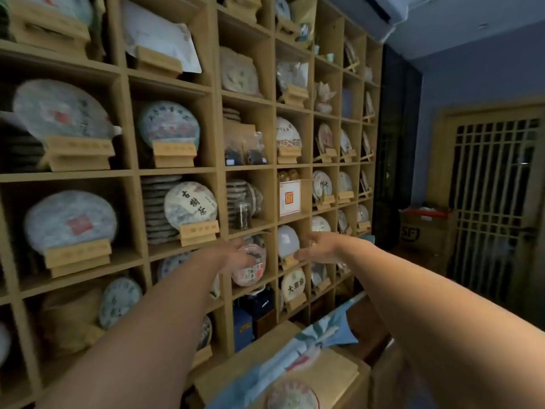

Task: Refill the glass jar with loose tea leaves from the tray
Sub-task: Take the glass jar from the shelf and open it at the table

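Observation:
A glass jar (244,215) with dark tea leaves in its lower part stands upright in a cubby of the wooden shelf wall (218,169), in front of a stack of tea cakes. My left hand (236,255) reaches out just below that cubby, fingers extended, holding nothing. My right hand (317,247) stretches out to the right of it, fingers relaxed and empty. Both hands are lower than the jar and apart from it. No tray is in view.
Wrapped round tea cakes on wooden stands fill most cubbies. A low cabinet (339,376) with a blue patterned cloth (318,335) and a tea cake (292,394) sits below my arms. Cardboard boxes (424,228) and a lattice door (495,184) are at right.

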